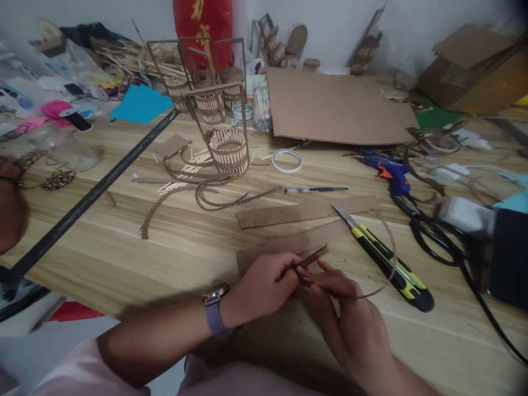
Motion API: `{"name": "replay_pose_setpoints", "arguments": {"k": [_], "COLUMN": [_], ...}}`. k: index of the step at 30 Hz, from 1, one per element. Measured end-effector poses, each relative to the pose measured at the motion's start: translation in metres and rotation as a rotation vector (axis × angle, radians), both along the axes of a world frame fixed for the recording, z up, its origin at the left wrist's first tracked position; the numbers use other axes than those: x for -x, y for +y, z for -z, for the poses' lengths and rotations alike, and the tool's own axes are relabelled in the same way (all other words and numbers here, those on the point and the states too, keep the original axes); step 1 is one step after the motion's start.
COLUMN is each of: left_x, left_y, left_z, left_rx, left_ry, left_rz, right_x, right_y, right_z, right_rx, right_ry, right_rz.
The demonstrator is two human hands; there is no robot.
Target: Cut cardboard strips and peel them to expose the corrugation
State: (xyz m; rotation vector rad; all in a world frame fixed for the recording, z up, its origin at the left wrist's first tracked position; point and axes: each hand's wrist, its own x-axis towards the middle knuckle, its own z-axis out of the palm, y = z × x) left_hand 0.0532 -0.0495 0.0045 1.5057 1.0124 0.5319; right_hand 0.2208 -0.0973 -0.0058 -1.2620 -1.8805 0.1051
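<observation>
Close together at the front of the table, my left hand (268, 283) and my right hand (355, 311) pinch a brown cardboard strip (314, 255). Its short end sticks up between the fingertips. A thin curved brown strip (394, 242) loops out on the right, past the right fingers; whether both are one piece I cannot tell. Just beyond the hands lie a torn cardboard piece (284, 245) and a flat cardboard strip (305, 212). To the right rests a yellow-and-black utility knife (390, 264), blade out.
A small stick basket (229, 151) with a tall handle stands mid-table among notched cardboard strips (193, 175). Behind are a tape roll (286, 160), a pen (317, 190) and a cardboard sheet (338, 107). Right: scissors (437, 236), blue glue gun (388, 171). Another person's arm (10, 214) shows at left.
</observation>
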Motion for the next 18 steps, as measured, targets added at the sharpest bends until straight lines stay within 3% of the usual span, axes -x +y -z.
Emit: {"name": "replay_pose_setpoints", "arguments": {"k": [6,12,18], "left_x": [0.002,0.001,0.000], "left_y": [0.000,0.002,0.000], "left_z": [0.003,0.000,0.000], "left_rx": [-0.010,-0.025,-0.022], "left_ry": [-0.054,-0.059,-0.012], "left_rz": [0.044,0.022,0.041], "right_x": [-0.008,-0.011,-0.008], "right_y": [0.005,0.012,0.011], "right_z": [-0.010,-0.006,-0.007], "right_rx": [0.019,-0.090,-0.123], "right_ry": [-0.024,-0.123,-0.163], "right_rz": [-0.049,-0.160,-0.158]}}
